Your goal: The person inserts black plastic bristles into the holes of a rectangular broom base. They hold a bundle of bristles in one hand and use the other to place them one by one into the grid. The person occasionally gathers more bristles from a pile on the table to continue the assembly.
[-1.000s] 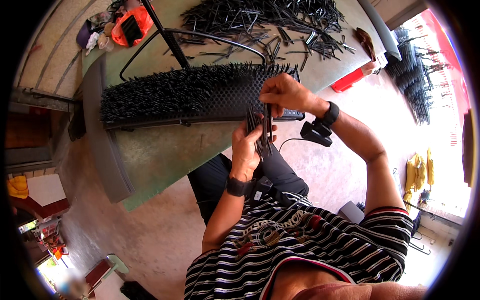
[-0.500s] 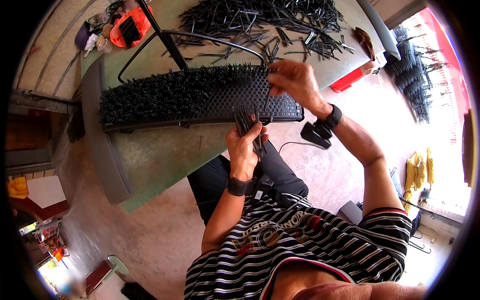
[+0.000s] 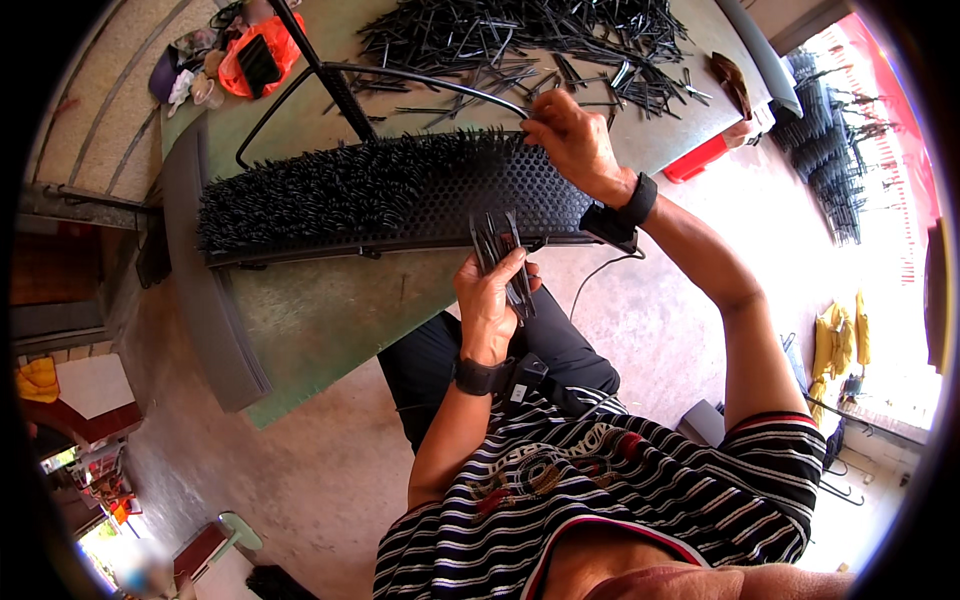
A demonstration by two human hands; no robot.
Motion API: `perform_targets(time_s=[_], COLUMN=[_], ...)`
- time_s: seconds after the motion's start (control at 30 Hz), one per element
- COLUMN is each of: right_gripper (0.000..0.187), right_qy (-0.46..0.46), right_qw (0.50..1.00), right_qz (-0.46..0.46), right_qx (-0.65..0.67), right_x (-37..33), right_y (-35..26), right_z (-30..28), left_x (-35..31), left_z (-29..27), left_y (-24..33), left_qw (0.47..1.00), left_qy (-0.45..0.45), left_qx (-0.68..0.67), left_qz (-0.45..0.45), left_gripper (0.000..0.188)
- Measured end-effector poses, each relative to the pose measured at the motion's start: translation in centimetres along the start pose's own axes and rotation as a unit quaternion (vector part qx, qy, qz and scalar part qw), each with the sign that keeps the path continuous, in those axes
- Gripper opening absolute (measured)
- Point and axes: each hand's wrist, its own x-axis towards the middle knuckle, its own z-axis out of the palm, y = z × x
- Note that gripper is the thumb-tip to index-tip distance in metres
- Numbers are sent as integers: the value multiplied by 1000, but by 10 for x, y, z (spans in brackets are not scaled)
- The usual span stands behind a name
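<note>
My left hand [image 3: 487, 297] is closed around a bundle of thin black strips [image 3: 492, 238], which fan out above the thumb just in front of the panel's near edge. A long black panel [image 3: 500, 200] lies across the table, full of small holes. Dense black bristle-like tufts [image 3: 310, 190] cover its left and middle part, while bare holes show toward the right end. At the panel's far right edge, my right hand [image 3: 578, 148] has its fingers pinched together, close to a curved black metal tube [image 3: 430, 75]. Whatever is between those fingertips is hidden.
A large heap of black strips [image 3: 520, 40] spreads over the far side of the green-topped table [image 3: 330, 320]. An orange bag [image 3: 240, 70] with a dark flat object sits at the far left. Beyond the table's right side is a red container [image 3: 695, 160].
My right hand has moved slightly left, to the panel's far edge, and its fingers are drawn together. The dark strip seen below it earlier no longer shows. My left hand has barely moved.
</note>
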Motion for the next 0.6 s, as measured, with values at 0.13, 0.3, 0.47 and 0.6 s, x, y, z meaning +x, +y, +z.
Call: perform_targets(time_s=[0.13,0.3,0.47,0.6], right_gripper=[11,15,17,15], right_qy=[-65,-110,-369,-263], right_qw=[977,973,917,915], right_qz=[-131,-82,134,273], right_qx=[-156,-185,67,139], right_x=[10,6,-30,-41], right_y=[7,-16,-31,-27], right_z=[0,-3,-4,-9], left_x=[0,-1,0,-2], left_z=[-1,0,4,8], left_y=[0,1,-1,-4], left_qw=[1000,1000,1000,1000], left_qy=[-4,-1,-10,-15], left_qx=[-4,-13,-23,-21], left_qz=[-6,-14,-8,-1], left_gripper=[12,12,15,16])
